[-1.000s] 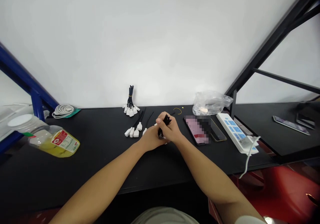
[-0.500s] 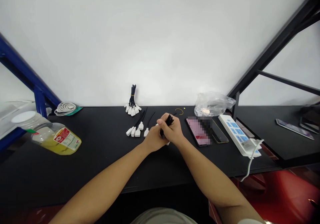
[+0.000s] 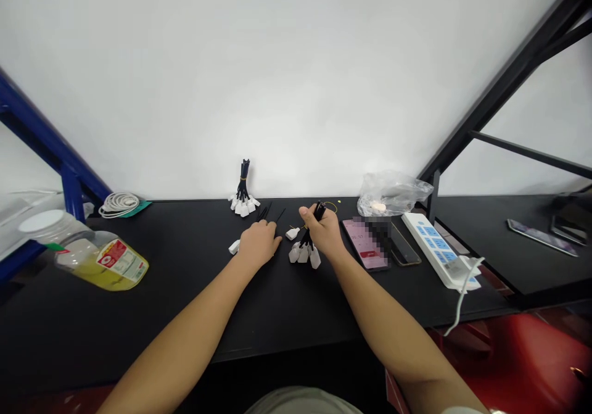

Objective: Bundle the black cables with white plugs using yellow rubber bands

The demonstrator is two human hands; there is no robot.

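Observation:
My right hand (image 3: 323, 231) is closed round a bunch of short black cables (image 3: 306, 237), their white plugs fanned out below near the table top. Palm down, my left hand (image 3: 257, 243) lies over several loose cables of the same sort, thumb held apart from the fingers. A white plug (image 3: 234, 247) shows at its left side, and black cable ends (image 3: 265, 211) stick out beyond its fingers. Between the hands lies one more white plug (image 3: 292, 233). Against the wall stands a tied cable bundle (image 3: 243, 187), plugs down, with a yellowish band round it.
To the right are a pink-screened phone (image 3: 367, 244), a dark phone (image 3: 405, 246), a clear plastic bag (image 3: 393, 193) and a white power strip (image 3: 435, 247). A yellow band (image 3: 332, 205) lies behind my right hand. At left are a plastic jar (image 3: 108, 260) and a coiled white cable (image 3: 119, 205).
My hands have come apart. The left has moved left onto the loose cables, while the right keeps the bunch, whose white plugs now show below it.

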